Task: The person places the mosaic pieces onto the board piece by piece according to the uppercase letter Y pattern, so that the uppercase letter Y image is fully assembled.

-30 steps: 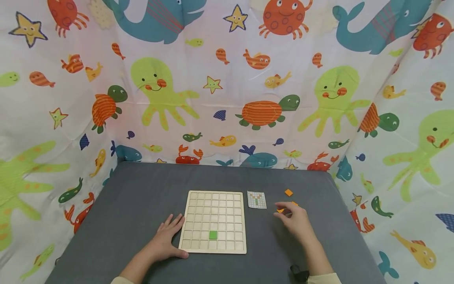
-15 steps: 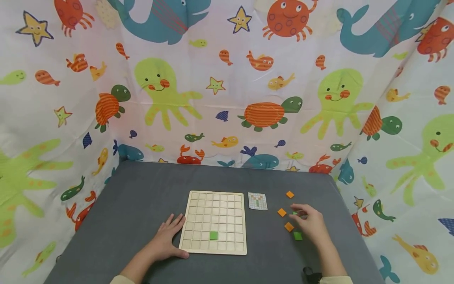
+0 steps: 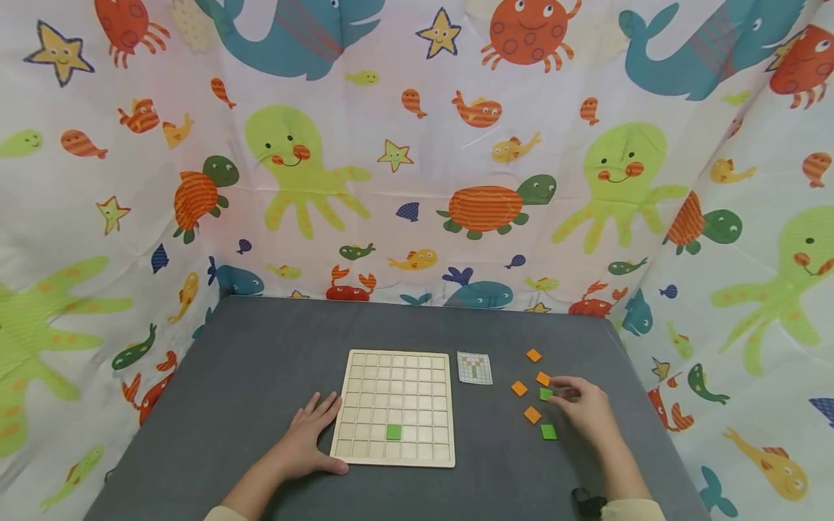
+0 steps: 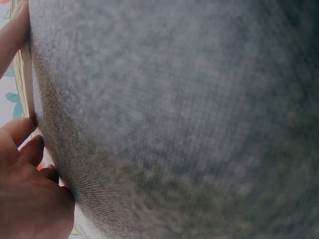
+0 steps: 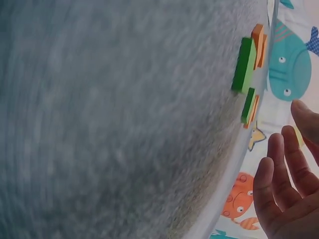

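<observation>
A wooden grid board [image 3: 365,405] lies on the grey table with one green tile [image 3: 394,432] in a lower cell. My left hand [image 3: 302,441] rests along the board's left edge, fingers spread and thumb at the lower left corner. My right hand [image 3: 583,409] hovers at the right of the loose tiles, its fingers loosely bent and holding nothing. Closest to its fingertips are a green tile [image 3: 546,394] and an orange tile [image 3: 544,378]. In the right wrist view, the fingers [image 5: 275,154] stand apart from the tiles.
Left of my right hand lie more orange tiles [image 3: 518,388] and, below, another green tile [image 3: 549,432]. A small pattern card [image 3: 475,368] sits between board and tiles. A sea-animal curtain [image 3: 417,181] rises behind and beside the grey table [image 3: 280,340].
My right hand has moved right, away from the orange tiles it covered; they and the green tiles now show. My left hand has stayed on the board's edge.
</observation>
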The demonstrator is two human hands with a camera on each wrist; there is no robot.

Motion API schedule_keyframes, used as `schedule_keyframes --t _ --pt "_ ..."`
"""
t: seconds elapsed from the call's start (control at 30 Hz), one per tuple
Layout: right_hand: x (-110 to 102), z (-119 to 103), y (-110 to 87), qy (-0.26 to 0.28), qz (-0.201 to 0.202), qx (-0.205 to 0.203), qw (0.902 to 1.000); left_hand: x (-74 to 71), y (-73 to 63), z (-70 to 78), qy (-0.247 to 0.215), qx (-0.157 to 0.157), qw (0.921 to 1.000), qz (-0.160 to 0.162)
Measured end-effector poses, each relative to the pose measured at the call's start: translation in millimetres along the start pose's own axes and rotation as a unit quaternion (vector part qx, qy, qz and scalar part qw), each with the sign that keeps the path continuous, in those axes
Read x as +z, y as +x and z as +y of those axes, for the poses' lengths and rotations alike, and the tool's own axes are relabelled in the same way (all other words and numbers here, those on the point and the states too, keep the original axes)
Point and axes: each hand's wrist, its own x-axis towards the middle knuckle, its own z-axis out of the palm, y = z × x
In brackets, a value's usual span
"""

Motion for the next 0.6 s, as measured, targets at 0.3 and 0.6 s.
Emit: schedule_keyframes --t 0.3,0.6 --pt "-5 10 5.0 -0.016 -0.029 0.005 0.9995 0.6 1.8 3.6 -0.011 0.0 0.9999 0.003" --pt "0 16 13.1 -0.035 -0.067 0.031 0.9967 0.4 0.0 2.8 -0.004 0.002 1.0 0.006"
